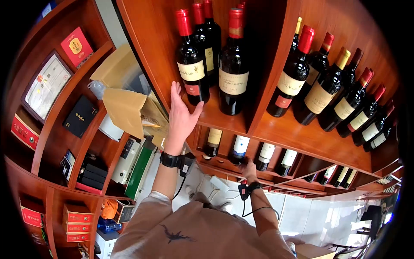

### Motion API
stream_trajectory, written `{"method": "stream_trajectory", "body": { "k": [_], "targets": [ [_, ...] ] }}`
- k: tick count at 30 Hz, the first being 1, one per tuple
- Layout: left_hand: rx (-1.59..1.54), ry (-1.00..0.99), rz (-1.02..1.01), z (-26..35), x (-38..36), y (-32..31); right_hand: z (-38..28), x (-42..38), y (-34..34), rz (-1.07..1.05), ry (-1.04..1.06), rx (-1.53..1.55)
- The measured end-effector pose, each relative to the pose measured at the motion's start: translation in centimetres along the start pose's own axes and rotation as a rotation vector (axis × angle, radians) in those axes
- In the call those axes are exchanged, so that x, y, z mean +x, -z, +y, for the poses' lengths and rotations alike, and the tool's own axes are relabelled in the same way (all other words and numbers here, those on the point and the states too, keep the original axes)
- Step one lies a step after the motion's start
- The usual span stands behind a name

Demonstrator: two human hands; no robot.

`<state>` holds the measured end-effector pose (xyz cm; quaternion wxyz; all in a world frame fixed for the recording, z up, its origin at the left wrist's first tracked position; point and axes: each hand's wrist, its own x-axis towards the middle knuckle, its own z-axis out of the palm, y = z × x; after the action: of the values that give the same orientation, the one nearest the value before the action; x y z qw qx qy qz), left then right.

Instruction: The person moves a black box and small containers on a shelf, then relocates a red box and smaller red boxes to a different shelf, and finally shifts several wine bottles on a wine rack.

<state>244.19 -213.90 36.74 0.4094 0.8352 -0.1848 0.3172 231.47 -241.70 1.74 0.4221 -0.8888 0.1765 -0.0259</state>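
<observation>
My left hand (pixel 183 120) is raised to the upper shelf, fingers stretched and thumb spread apart. Its fingertips and thumb are right at the lower part of a dark wine bottle (pixel 192 77) with a red cap and cream-and-red label. Close beside that stands another red-capped wine bottle (pixel 233 82) with a cream label, and further bottles are behind. Lower down, my right hand (pixel 249 168) is at the front of the lower shelf, overlapping the base of a wine bottle with a white-and-blue label (pixel 240 146). Its fingers are shadowed and partly hidden, so I cannot tell their grip.
A wooden divider (pixel 272 64) separates this compartment from several bottles (pixel 321 91) on the right. More bottles (pixel 266 154) line the lower shelf. An open cardboard box (pixel 123 110) stands at left, before shelves with a framed certificate (pixel 46 86). Cables hang from both wrists.
</observation>
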Motion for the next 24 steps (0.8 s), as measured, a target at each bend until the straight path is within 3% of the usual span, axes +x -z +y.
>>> {"method": "stream_trajectory", "body": {
  "k": [4,17,21,22,24],
  "targets": [
    [-0.244,0.091,-0.137,-2.9,1.4,-1.7,-0.6,-0.1,0.0,0.032,0.016,0.007],
    [-0.016,0.084,-0.051,-1.6,0.8,-1.8,-0.2,-0.3,-0.2,0.037,-0.079,-0.072],
    [-0.077,0.065,-0.049,-2.1,0.8,-2.1,-0.1,-1.2,0.9,0.043,-0.075,0.111],
    [-0.106,0.059,-0.049,-2.3,0.8,-2.2,4.9,0.4,-2.2,0.142,0.028,0.166],
    [-0.104,0.035,-0.037,-2.3,0.7,-2.2,2.6,-1.3,0.6,0.127,-0.038,0.133]
  ]
}}
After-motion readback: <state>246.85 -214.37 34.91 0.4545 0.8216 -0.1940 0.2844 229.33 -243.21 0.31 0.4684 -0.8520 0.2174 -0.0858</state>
